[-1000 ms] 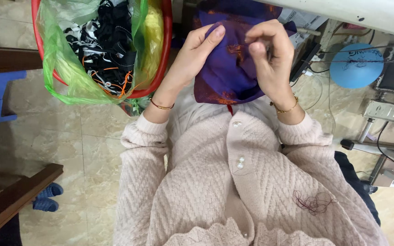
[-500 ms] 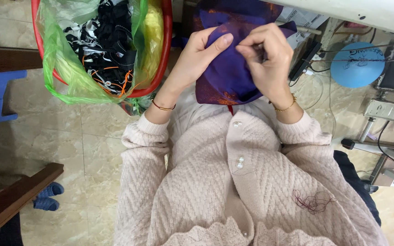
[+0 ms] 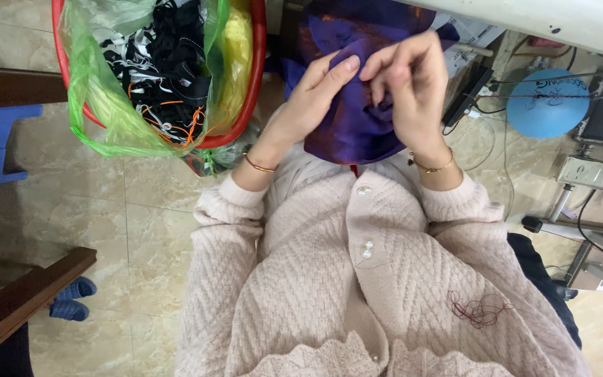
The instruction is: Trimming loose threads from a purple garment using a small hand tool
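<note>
Here purple cloth [image 3: 357, 126] sits pinched between left hand [image 3: 315, 94] and right hand [image 3: 410, 84].

Soft, even indoor light; hands perhaps slightly motion-blurred, edges mildly stretched.

Top: a soft pale pink knitted cardigan [image 3: 385, 279] with a zigzag pattern.
Buttons: small round pearly buttons [image 3: 367, 249] down the front.
Sleeves: long, with ribbed cuffs at the wrists.
Left hand [image 3: 315, 98]: a thin gold bangle [image 3: 259, 166] on the wrist.
Right hand [image 3: 413, 87]: a thin gold chain bracelet [image 3: 433, 167].
Stuck on: a tangle of dark red thread [image 3: 479, 308] on the cardigan.
</note>
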